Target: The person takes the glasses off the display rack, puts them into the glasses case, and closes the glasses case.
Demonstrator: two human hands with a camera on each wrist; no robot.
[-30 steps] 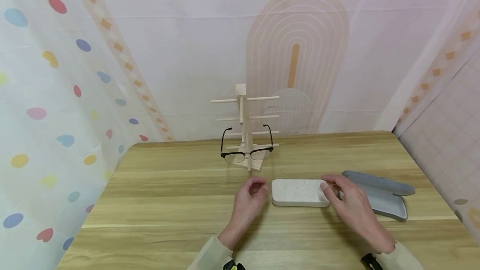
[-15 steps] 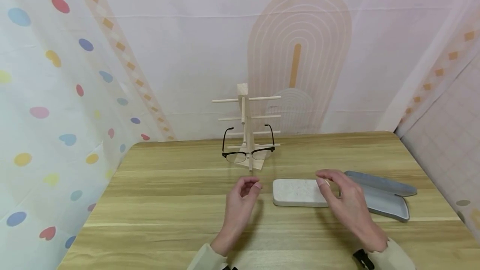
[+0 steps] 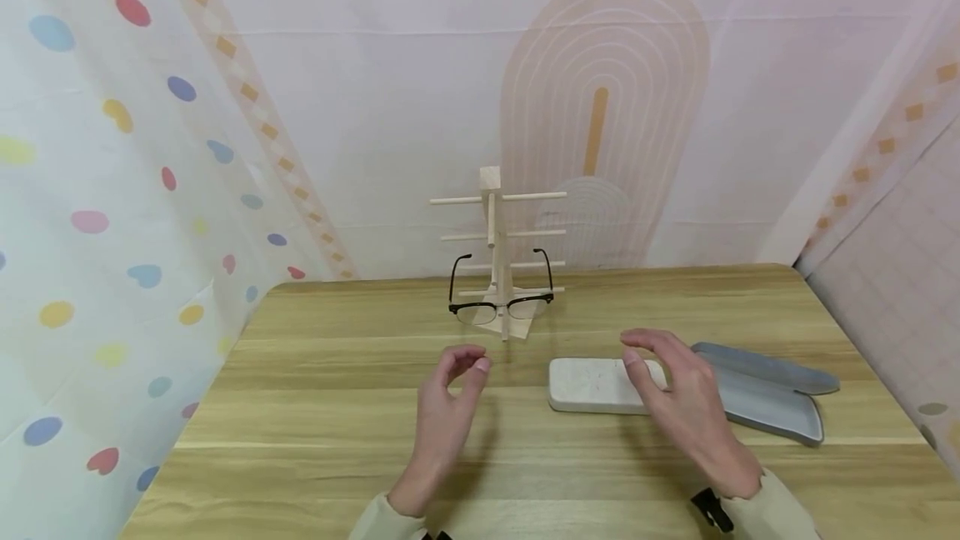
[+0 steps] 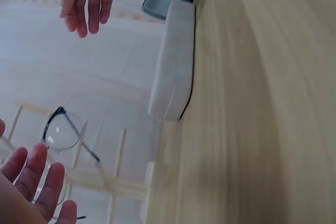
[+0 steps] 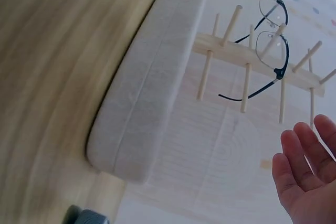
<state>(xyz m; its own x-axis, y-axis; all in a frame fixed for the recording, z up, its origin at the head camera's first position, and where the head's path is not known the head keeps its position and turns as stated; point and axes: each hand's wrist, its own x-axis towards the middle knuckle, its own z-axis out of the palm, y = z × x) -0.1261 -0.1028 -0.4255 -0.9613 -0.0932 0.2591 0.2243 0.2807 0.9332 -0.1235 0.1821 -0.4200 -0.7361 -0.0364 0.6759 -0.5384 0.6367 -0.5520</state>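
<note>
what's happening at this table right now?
A person's hands hover over the wooden table, holding nothing. The right hand is just above a closed white glasses case; the left hand is off to its left. A grey case lies open beside it. Black glasses hang on a wooden rack.

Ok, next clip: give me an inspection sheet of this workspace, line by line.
Surface: wooden table, light plank grain.
Job's things: closed white glasses case lying flat, untouched.
Clutter: grey glasses case lying open to its right; black-rimmed glasses hanging on the lowest pegs of a wooden display stand at the back.
Hands: left hand raised off the table, fingers loosely curled, holding nothing; right hand hovering over the white case's right end, fingers relaxed, holding nothing.
Cables: nothing seen.
Surroundings: fabric backdrops, coloured dots on the left, an arch pattern behind.
</note>
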